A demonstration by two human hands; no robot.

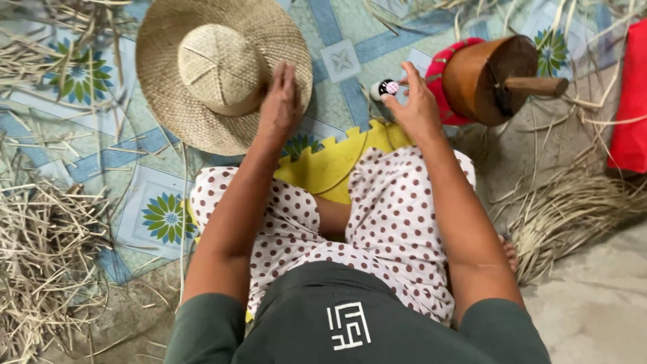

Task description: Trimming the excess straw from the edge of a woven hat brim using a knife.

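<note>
Polka-dot trousers [397,222] lie nearest. At 11 o'clock, left hand [280,101] rests flat, fingers released, on woven straw hat [222,71]: keep the brim pinned. At 1 o'clock, right hand [416,108] pinches a small round container [386,87] beside the wooden hat block [488,77]; grip lightly, upright.

The floor [593,317] is bare grey concrete at the right, and a patterned mat [350,50] with blue bands and flower shapes covers it to the left. On the mat lie a woven straw hat [202,67], a yellow foam pad [330,165] and loose dry straw [40,256] heaped at the left edge. More straw [573,209] fans out on the concrete at the right, near a red cloth [633,101]. A round wooden drum [485,77] sits at the mat's far edge.
</note>
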